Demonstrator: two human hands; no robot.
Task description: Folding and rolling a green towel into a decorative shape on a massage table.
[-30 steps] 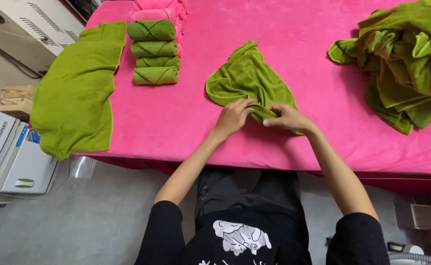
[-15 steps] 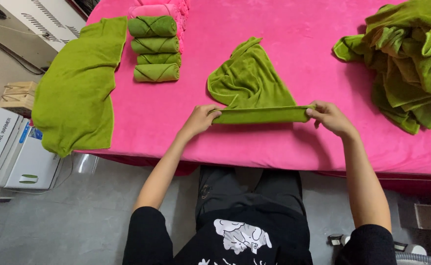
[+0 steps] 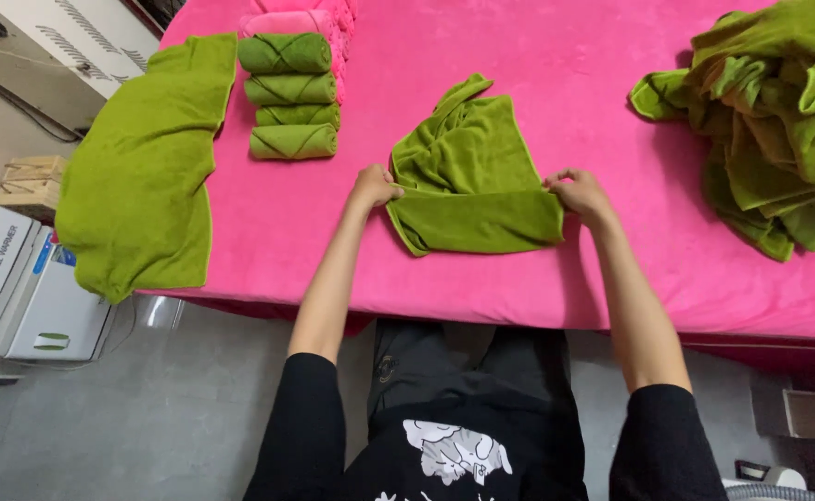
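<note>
Left hand (image 3: 375,186) is closed, pinching the left end of a folded band on the soft green microfibre towel (image 3: 472,181). Right hand (image 3: 579,193) is closed likewise on the band's right end. The towel lies flat between both hands on the pink-covered table (image 3: 611,269). Four rolled green towels (image 3: 291,93) sit beyond the left hand; a heaped pile of green towels (image 3: 778,121) lies beyond the right.
</note>
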